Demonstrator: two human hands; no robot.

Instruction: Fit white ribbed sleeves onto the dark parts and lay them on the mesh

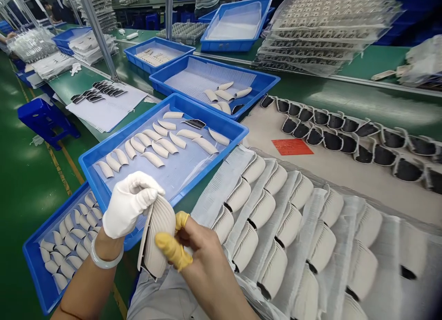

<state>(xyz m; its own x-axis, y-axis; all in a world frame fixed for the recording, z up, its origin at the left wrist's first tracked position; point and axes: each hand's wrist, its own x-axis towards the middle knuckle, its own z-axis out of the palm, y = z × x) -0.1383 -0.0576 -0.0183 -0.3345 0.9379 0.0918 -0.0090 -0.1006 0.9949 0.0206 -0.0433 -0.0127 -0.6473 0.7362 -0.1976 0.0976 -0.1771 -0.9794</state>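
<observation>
A cream, ribbed, curved shell piece is held upright in front of my lap, its dark inner side just showing at the lower edge. My left hand, in a white glove, pinches its top edge between thumb and fingers. From the right, my right hand grips its side, with yellow finger cots on the thumb and a finger. Just beyond, a blue tray holds several smaller ribbed strips, with one dark piece among them.
To my right, rows of similar shells lie between white foam sheets. Further back are dark-faced pieces and a red card. Another blue tray stands low at left. A metal post rises behind; a blue stool stands left.
</observation>
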